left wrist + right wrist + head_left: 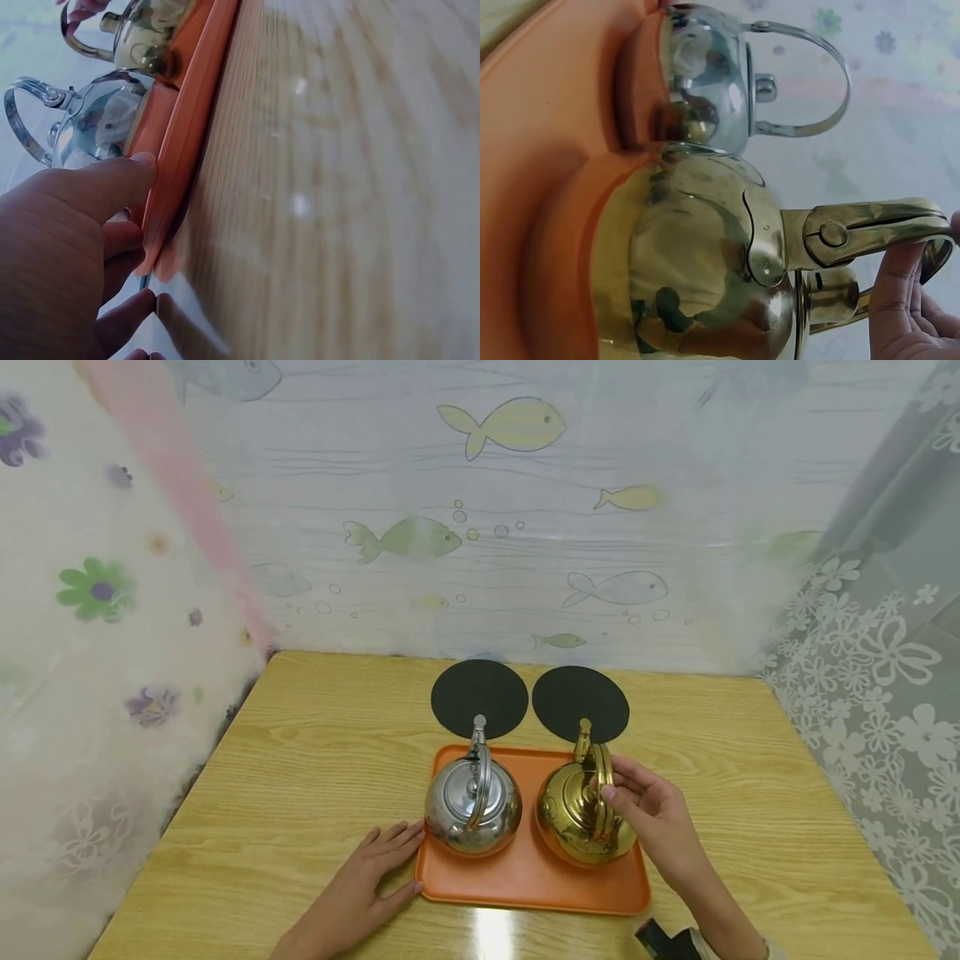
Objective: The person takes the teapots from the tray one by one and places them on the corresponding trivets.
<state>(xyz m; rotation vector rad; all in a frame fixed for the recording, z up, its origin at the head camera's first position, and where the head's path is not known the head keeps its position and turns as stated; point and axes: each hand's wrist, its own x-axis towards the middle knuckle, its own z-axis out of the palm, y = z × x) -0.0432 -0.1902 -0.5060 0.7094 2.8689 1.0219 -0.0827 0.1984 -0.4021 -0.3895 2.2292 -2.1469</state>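
Note:
A gold kettle [562, 827] stands on the right half of an orange tray [517, 881], its spout pointing to the back. My right hand [663, 827] holds the raised arched handle, thumb on the near side and fingers under the arch in the right wrist view. To its left on the same tray stands a silver kettle [457, 832], handle up and untouched. My left hand [367, 872] touches the tray's left edge with extended fingers. In the left wrist view the thumb [124, 180] rests at the tray's rim [184, 127].
Two round black mats, the left mat [480, 689] and the right mat [588, 697], lie side by side behind the tray on the wooden table [315, 760]. A small dark device [663, 939] is at my right wrist. Patterned curtains [375, 602] enclose the table's back and sides.

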